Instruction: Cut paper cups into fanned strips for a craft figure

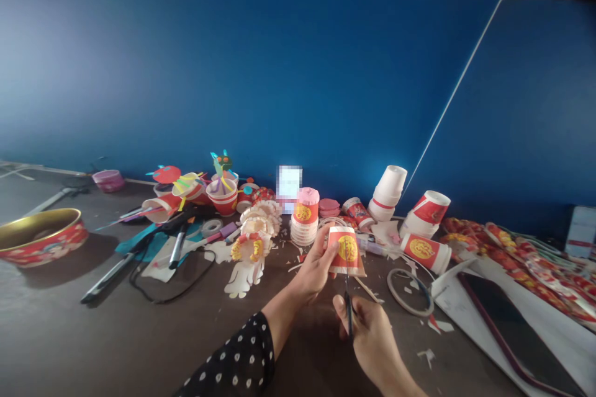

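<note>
My left hand (317, 270) is closed round the left side of a red and white paper cup (339, 247) with a yellow emblem, held above the table. The cup's wider end faces down toward me. In my right hand (372, 335) is a pair of scissors (348, 307) with dark handles, its blades pointing up at the cup's rim and lying over the printed side. How deep the blades have cut I cannot tell. Behind my left hand stands a stack of paper cups (305, 217) with a pink top.
A glue gun (144, 248) with its cord lies left, near a round red tin (41, 239). Cup creatures (223, 189) stand at the back. A tape roll (410, 291), paper scraps and a phone (516, 329) on a white board lie right, before white cups (388, 192).
</note>
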The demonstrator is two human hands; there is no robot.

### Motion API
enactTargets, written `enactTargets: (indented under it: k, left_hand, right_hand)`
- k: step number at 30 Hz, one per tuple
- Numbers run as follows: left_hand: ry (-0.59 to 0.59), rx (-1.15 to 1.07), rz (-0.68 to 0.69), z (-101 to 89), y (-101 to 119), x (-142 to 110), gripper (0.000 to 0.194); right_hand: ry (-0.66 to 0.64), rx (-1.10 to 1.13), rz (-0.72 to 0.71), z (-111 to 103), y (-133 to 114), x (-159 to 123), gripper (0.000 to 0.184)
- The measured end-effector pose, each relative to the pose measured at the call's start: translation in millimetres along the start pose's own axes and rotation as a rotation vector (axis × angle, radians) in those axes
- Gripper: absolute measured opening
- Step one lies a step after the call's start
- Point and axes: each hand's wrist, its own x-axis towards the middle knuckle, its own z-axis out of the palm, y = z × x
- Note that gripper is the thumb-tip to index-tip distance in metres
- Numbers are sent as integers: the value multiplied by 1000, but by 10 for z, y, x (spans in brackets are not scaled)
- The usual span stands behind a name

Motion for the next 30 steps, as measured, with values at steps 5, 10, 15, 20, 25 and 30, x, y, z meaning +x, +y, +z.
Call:
enactTargets:
  k: [5,10,15,20,25,30]
  left_hand:
    - [-10,-9,1,-4,-10,3,62]
    - [-24,-14,28,-4,-2,3,59]
    - [-26,-9,29,-6,7,-2,58]
    - [-22,-15,24,-3,-1,-3,57]
    - [-16,-15,20,5,-1,0,59]
    - [-20,-19,22,9,-2,0,61]
  right_hand:
    - [17,-18,-24,5,28,-5,50]
    - [13,-15,-11,13,48,2,50]
    - [5,5,6,21,64,4,47]
    - [-2,20,15,20,33,-17,46]
    - [6,34,7,19,9,-13,46]
    - [1,42,13,13,31,5,46]
